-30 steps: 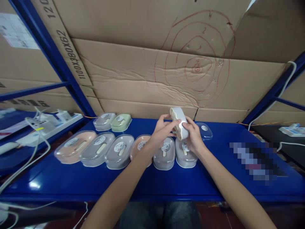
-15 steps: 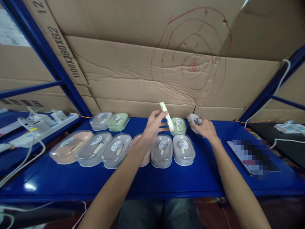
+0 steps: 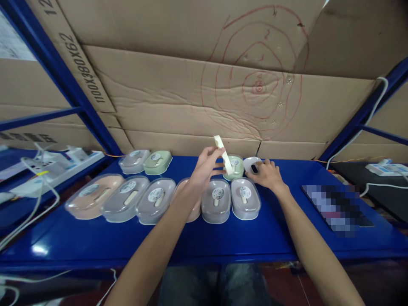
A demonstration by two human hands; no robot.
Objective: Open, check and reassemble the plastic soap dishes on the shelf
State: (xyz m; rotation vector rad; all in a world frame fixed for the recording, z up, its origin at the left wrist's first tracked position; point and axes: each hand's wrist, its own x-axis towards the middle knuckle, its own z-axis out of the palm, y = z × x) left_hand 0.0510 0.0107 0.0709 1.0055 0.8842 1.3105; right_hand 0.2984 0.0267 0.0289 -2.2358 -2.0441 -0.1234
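My left hand (image 3: pixel 208 165) pinches a pale cream strip (image 3: pixel 223 155), held tilted above the back of the blue table. Behind the strip's lower end is a green lidded box (image 3: pixel 235 166). My right hand (image 3: pixel 269 173) has its fingers on a roll of clear tape or similar ring (image 3: pixel 251 164) at the table's back, right beside the green box. Below it stands a grey lidded box (image 3: pixel 246 197), with another grey box (image 3: pixel 216 202) to its left. My left forearm partly covers a pink box (image 3: pixel 193 212).
More lidded boxes, one pink (image 3: pixel 94 196) and one green (image 3: pixel 157 162), stand at the left. A dark flat device (image 3: pixel 334 208) lies at the right. Power strips (image 3: pixel 63 165) with cables sit at the far left. Cardboard (image 3: pixel 178 97) rises behind the table (image 3: pixel 223 246).
My right hand has moved slightly left, and the ring has gone from raised and tilted to lower beside the green box. My left hand keeps its hold on the strip.
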